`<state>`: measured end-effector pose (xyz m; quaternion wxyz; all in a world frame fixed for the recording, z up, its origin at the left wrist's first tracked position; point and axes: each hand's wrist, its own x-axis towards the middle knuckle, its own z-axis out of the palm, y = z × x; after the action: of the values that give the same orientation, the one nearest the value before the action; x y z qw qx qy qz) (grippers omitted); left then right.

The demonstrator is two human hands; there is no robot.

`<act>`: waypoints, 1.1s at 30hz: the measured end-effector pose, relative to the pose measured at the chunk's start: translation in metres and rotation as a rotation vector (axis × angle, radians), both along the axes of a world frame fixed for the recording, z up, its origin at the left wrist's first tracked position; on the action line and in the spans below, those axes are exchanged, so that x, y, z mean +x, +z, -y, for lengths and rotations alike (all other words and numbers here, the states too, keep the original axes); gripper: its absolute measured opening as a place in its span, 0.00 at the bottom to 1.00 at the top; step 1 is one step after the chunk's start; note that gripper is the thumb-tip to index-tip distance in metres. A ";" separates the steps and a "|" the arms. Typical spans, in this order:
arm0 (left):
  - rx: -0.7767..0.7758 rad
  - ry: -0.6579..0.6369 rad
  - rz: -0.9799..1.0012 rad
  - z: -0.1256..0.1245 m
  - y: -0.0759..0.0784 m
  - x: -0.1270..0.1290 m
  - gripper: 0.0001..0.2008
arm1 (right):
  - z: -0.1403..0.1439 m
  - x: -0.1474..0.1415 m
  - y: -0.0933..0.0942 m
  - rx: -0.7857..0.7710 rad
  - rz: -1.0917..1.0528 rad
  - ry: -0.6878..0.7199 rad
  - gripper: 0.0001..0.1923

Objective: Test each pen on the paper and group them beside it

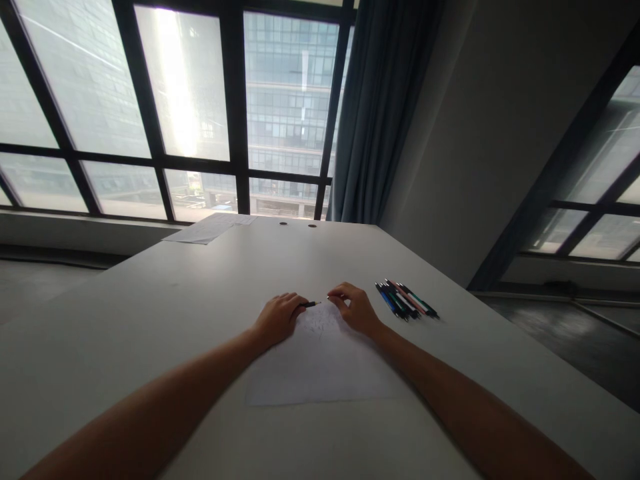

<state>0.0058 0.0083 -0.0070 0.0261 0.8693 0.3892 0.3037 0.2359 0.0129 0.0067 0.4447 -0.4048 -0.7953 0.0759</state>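
tall windows (190,107) and a curtain (380,107) are filling the top of the frame, with a pale surface (150,313) spreading below. at centre, the left hand (277,319) is curling loosely around a dark pen (311,305), tip pointing right. the right hand (354,308) is pinching something small at its fingertips, likely the cap, though it is too small to tell. both are resting on a sheet (320,363), pinning it flat. more pens (406,301) are lying grouped just right of the hands, within reach. papers (210,228) are lying at the far edge.

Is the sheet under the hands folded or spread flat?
Spread flat: the sheet lies open on the table, edges showing, no fold visible.
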 end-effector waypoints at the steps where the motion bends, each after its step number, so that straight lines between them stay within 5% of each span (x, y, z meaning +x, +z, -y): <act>1: -0.004 -0.001 0.008 0.000 0.000 0.000 0.10 | 0.003 -0.004 0.002 0.008 -0.048 0.024 0.04; 23: -0.028 -0.220 0.184 -0.003 -0.005 -0.001 0.12 | 0.014 -0.023 -0.006 -0.014 -0.227 0.072 0.06; 33: -0.009 -0.234 0.146 -0.002 -0.004 -0.002 0.12 | 0.013 -0.019 -0.006 0.075 0.042 0.044 0.17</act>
<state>0.0041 0.0107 -0.0113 0.0937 0.8841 0.2834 0.3594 0.2168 -0.0002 0.0007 0.4411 -0.3717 -0.8155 0.0472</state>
